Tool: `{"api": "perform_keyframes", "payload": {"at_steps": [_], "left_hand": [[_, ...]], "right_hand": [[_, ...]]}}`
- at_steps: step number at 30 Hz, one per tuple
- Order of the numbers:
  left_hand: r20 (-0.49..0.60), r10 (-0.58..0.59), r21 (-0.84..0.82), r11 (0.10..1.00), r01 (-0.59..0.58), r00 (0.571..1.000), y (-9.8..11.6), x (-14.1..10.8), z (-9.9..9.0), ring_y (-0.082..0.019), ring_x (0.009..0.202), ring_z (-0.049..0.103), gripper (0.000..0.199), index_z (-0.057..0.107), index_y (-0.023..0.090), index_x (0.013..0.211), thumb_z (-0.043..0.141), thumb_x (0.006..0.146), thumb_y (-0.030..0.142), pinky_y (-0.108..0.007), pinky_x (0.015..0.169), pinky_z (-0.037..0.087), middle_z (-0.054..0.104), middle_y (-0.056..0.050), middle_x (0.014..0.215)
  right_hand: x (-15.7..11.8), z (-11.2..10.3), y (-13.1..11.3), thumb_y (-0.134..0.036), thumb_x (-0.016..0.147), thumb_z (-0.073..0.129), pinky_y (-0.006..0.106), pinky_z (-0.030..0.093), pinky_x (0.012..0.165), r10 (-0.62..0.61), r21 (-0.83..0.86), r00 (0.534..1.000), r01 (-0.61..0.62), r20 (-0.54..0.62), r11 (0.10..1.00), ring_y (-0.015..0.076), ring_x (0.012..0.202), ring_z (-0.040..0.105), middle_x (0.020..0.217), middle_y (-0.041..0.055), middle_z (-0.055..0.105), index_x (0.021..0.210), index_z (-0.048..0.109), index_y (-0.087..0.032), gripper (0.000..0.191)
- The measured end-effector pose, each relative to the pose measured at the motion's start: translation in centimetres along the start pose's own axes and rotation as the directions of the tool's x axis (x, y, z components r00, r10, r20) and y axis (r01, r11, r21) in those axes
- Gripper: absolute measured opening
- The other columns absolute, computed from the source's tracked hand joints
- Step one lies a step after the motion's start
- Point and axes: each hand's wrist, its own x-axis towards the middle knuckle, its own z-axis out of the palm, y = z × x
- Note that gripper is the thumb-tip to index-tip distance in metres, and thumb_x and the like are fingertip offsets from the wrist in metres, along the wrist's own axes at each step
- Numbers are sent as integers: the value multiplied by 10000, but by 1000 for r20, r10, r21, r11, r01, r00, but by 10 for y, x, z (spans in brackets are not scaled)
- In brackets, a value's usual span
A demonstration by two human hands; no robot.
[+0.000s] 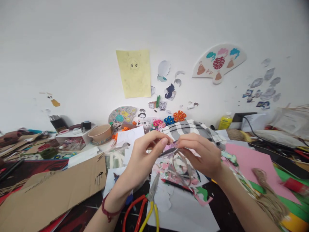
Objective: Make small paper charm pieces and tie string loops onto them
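Note:
My left hand and my right hand meet in front of me, fingertips almost touching. Both pinch a thin grey-and-purple strip, whose exact kind I cannot make out. Below the right hand shows a thin brownish loop; whether it is joined to the strip is unclear. Under the hands lie pink and green paper scraps and a red-and-black pen on white paper. Nearer to me are scissors with yellow handles and a red-handled tool.
A cardboard sheet covers the left side. On the right are pink paper and a twine bundle. A round tub, checked cloth and yellow bottle stand or lie near the wall.

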Motion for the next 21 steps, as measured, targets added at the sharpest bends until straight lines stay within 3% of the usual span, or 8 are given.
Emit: {"api": "perform_keyframes", "payload": {"at_steps": [3, 6, 9, 14, 21], "left_hand": [[126, -16, -54, 998, 23, 992, -3, -1, -5, -112, 744, 592, 215, 678, 206, 1043, 568, 934, 354, -231, 640, 482, 693, -44, 957], [212, -20, -94, 995, 41, 977, -5, -2, -9, -121, 761, 617, 197, 697, 199, 1010, 650, 881, 341, -227, 631, 497, 708, -52, 960], [203, -42, -131, 989, 70, 978, -7, -3, -9, -115, 715, 627, 135, 700, 178, 893, 688, 852, 307, -216, 590, 496, 707, -43, 860], [250, -119, -299, 935, 193, 961, -8, -5, -4, -94, 545, 592, 168, 633, 171, 861, 639, 886, 337, -205, 473, 467, 669, -19, 691], [146, -141, -282, 943, 178, 979, -14, -4, -2, -99, 636, 613, 202, 623, 154, 829, 637, 877, 350, -200, 545, 490, 668, -35, 751]], "right_hand": [[0, -1, -7, -52, 878, 583, 281, 557, 754, 54, 84, 998, -58, 44, 995, 157, 851, 674, 894, 64, 710, 995, 620, -161, 164], [-2, -3, -13, -57, 871, 599, 253, 551, 711, 131, 191, 985, -151, 111, 970, 137, 801, 676, 869, 53, 713, 981, 631, -158, 153], [-3, -5, -16, -76, 864, 616, 256, 534, 657, 220, 249, 964, -251, 148, 935, 131, 745, 658, 838, 34, 702, 963, 642, -175, 142], [-4, -3, -17, -115, 872, 622, 273, 526, 647, 328, 300, 930, -364, 163, 882, 139, 725, 648, 822, 25, 697, 941, 658, -196, 113], [-9, 2, -13, -263, 818, 735, 307, 569, 692, 375, 328, 908, -417, 185, 848, 182, 808, 686, 907, 53, 724, 1034, 669, -211, 232]]}}
